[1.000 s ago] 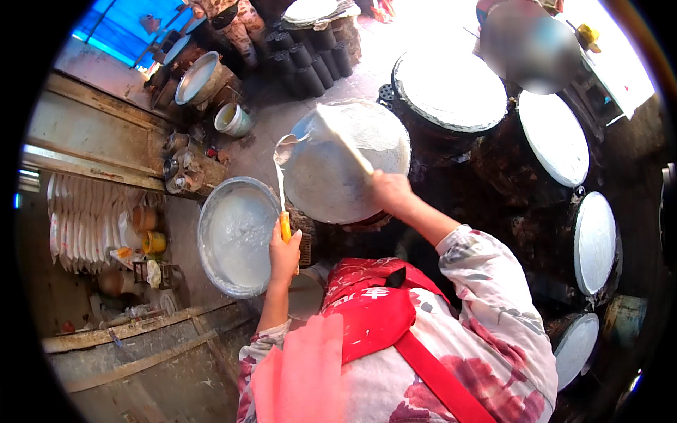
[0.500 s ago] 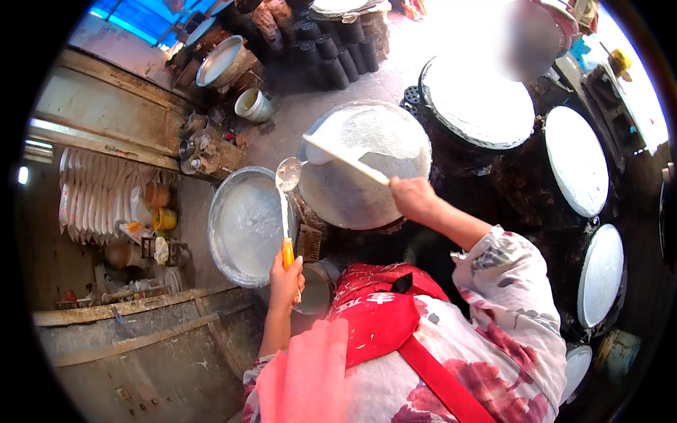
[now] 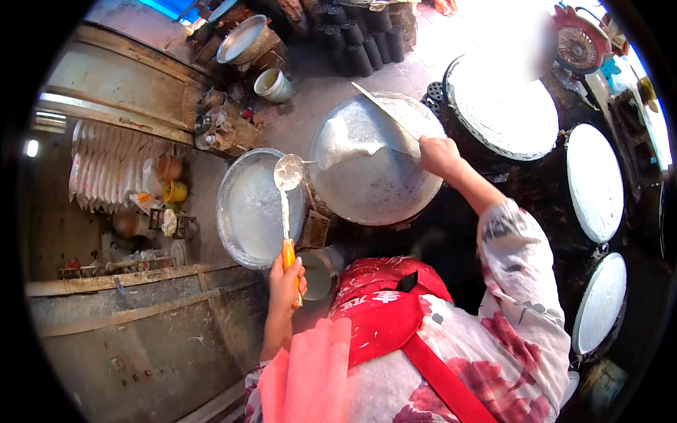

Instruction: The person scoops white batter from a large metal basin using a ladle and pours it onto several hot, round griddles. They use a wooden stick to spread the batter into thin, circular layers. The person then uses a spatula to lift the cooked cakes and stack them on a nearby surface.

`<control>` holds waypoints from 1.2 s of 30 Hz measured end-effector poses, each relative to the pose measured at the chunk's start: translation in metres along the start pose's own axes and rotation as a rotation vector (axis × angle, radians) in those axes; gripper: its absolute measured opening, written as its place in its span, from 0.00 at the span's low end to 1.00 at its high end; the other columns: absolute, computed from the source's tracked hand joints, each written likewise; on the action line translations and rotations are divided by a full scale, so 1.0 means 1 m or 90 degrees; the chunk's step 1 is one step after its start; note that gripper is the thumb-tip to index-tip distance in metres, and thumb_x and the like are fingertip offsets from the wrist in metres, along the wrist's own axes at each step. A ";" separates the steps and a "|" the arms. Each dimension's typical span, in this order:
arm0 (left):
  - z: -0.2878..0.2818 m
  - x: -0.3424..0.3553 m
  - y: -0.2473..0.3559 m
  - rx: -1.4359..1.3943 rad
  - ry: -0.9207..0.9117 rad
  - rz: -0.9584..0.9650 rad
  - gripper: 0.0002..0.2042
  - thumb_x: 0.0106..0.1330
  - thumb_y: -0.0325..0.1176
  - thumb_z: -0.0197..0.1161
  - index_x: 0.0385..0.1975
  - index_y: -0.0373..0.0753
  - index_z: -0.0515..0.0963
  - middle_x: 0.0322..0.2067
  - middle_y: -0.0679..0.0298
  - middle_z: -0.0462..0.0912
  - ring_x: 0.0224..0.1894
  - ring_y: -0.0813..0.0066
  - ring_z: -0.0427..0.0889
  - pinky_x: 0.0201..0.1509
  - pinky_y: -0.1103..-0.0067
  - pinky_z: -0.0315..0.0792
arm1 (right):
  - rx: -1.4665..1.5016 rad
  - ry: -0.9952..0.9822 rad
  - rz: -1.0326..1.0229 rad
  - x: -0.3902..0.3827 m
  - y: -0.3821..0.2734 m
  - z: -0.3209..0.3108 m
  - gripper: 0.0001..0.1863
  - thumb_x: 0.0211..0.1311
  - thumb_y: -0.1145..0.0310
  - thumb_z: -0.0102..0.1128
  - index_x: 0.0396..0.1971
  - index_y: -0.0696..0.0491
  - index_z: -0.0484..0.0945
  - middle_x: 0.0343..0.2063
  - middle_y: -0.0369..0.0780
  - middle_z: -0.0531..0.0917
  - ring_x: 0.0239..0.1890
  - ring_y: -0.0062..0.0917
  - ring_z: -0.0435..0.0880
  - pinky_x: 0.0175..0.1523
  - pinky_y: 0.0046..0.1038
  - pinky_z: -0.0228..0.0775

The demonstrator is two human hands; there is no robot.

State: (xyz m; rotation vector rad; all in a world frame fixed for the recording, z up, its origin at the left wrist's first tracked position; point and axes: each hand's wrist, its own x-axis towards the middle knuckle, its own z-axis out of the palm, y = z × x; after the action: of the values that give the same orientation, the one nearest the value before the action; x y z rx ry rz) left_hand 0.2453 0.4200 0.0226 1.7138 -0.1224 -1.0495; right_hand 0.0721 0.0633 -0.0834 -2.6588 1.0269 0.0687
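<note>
My left hand (image 3: 286, 283) is closed round the orange handle of a ladle (image 3: 285, 211). Its batter-smeared bowl is raised over the right rim of a wide metal basin (image 3: 224, 236) of whitish batter. My right hand (image 3: 438, 156) grips a long, pale, flat spreading stick (image 3: 385, 111), which slants across the far right part of a round griddle (image 3: 384, 201). White batter (image 3: 338, 144) covers the griddle's far part, while its near part looks grey and thinly coated.
Several round griddles with white tops, one (image 3: 502, 106) at far right, curve round my right side. Black perforated coal cylinders (image 3: 363, 53) stand at the back. A bucket (image 3: 273, 86) stands beyond the basin, a pot (image 3: 319, 273) before me. White bags (image 3: 113, 166) hang at left.
My right hand has swung the stick rightward and away, turning it over the griddle. Batter on the griddle has shifted. The ladle stays raised in my left hand, and the view has shifted slightly.
</note>
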 end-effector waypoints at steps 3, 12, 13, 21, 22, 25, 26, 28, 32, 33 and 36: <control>0.007 0.009 0.004 -0.001 0.001 -0.001 0.17 0.65 0.30 0.54 0.53 0.42 0.63 0.21 0.68 0.67 0.11 0.84 0.64 0.11 0.86 0.59 | -0.075 -0.077 -0.117 0.008 -0.004 -0.004 0.11 0.50 0.71 0.52 0.34 0.58 0.76 0.29 0.46 0.83 0.32 0.34 0.84 0.35 0.34 0.75; 0.002 -0.016 -0.013 -0.043 0.053 -0.023 0.16 0.65 0.30 0.54 0.52 0.41 0.63 0.21 0.68 0.67 0.11 0.84 0.64 0.11 0.86 0.58 | -0.084 -0.053 -0.097 0.013 0.029 -0.022 0.09 0.51 0.76 0.48 0.33 0.58 0.75 0.22 0.43 0.82 0.28 0.34 0.84 0.33 0.36 0.73; 0.005 -0.013 -0.010 -0.041 0.045 -0.019 0.16 0.65 0.30 0.54 0.53 0.42 0.63 0.21 0.68 0.67 0.11 0.84 0.64 0.11 0.86 0.58 | -0.072 -0.044 -0.096 0.032 0.038 -0.018 0.10 0.51 0.76 0.47 0.32 0.57 0.76 0.24 0.44 0.83 0.30 0.35 0.84 0.35 0.37 0.73; 0.000 -0.012 -0.017 0.018 0.067 0.004 0.22 0.64 0.29 0.55 0.58 0.42 0.61 0.22 0.68 0.67 0.11 0.85 0.64 0.11 0.87 0.59 | -0.067 -0.167 -0.353 -0.020 -0.003 -0.008 0.07 0.52 0.72 0.49 0.31 0.57 0.74 0.20 0.43 0.81 0.27 0.37 0.83 0.31 0.37 0.73; -0.002 -0.013 -0.021 0.065 0.066 0.007 0.23 0.64 0.29 0.55 0.59 0.42 0.61 0.22 0.68 0.69 0.11 0.85 0.64 0.12 0.88 0.59 | -0.075 -0.187 -0.347 -0.039 0.002 -0.013 0.07 0.52 0.72 0.49 0.31 0.56 0.73 0.19 0.42 0.80 0.26 0.36 0.82 0.30 0.36 0.72; -0.008 -0.022 -0.032 0.234 0.041 0.020 0.25 0.63 0.28 0.56 0.61 0.39 0.60 0.28 0.65 0.73 0.16 0.82 0.68 0.19 0.86 0.64 | -0.086 -0.212 -0.301 -0.097 0.014 -0.033 0.05 0.52 0.72 0.50 0.29 0.56 0.72 0.16 0.42 0.78 0.23 0.36 0.81 0.26 0.35 0.71; -0.007 -0.030 -0.035 0.310 0.024 0.024 0.25 0.63 0.28 0.56 0.61 0.38 0.60 0.32 0.63 0.75 0.21 0.79 0.73 0.24 0.85 0.68 | -0.061 -0.191 -0.278 -0.117 0.020 -0.035 0.04 0.53 0.72 0.51 0.28 0.55 0.72 0.16 0.42 0.78 0.22 0.36 0.81 0.26 0.36 0.70; -0.014 -0.033 -0.056 0.612 0.001 0.505 0.30 0.60 0.29 0.60 0.63 0.40 0.58 0.41 0.53 0.78 0.33 0.65 0.82 0.37 0.77 0.74 | -0.037 -0.156 -0.220 -0.156 0.029 -0.038 0.05 0.54 0.69 0.53 0.25 0.54 0.71 0.16 0.41 0.77 0.22 0.36 0.80 0.26 0.37 0.69; -0.016 -0.035 -0.068 0.562 -0.130 0.268 0.29 0.60 0.29 0.60 0.62 0.39 0.58 0.50 0.49 0.74 0.49 0.57 0.78 0.50 0.74 0.70 | -0.025 -0.099 -0.053 -0.239 0.047 -0.029 0.13 0.60 0.60 0.55 0.22 0.53 0.71 0.16 0.43 0.76 0.21 0.40 0.77 0.27 0.37 0.67; -0.020 -0.028 -0.067 0.562 -0.143 0.348 0.30 0.60 0.29 0.60 0.62 0.39 0.58 0.50 0.49 0.75 0.48 0.57 0.78 0.49 0.73 0.70 | 0.001 -0.098 0.004 -0.258 0.046 -0.024 0.14 0.61 0.59 0.54 0.22 0.53 0.70 0.17 0.45 0.77 0.22 0.41 0.78 0.27 0.39 0.67; -0.039 -0.009 -0.060 0.555 -0.118 0.514 0.29 0.61 0.28 0.59 0.63 0.40 0.58 0.43 0.54 0.75 0.37 0.66 0.78 0.40 0.76 0.71 | 0.059 -0.050 0.121 -0.284 0.014 0.002 0.12 0.62 0.59 0.52 0.29 0.53 0.72 0.19 0.47 0.78 0.25 0.44 0.79 0.30 0.41 0.69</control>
State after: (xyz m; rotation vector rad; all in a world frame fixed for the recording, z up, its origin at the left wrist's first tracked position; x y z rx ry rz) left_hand 0.2431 0.4787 -0.0201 1.9947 -1.4346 -0.5328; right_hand -0.1487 0.2391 -0.0474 -2.4496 1.2226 0.1599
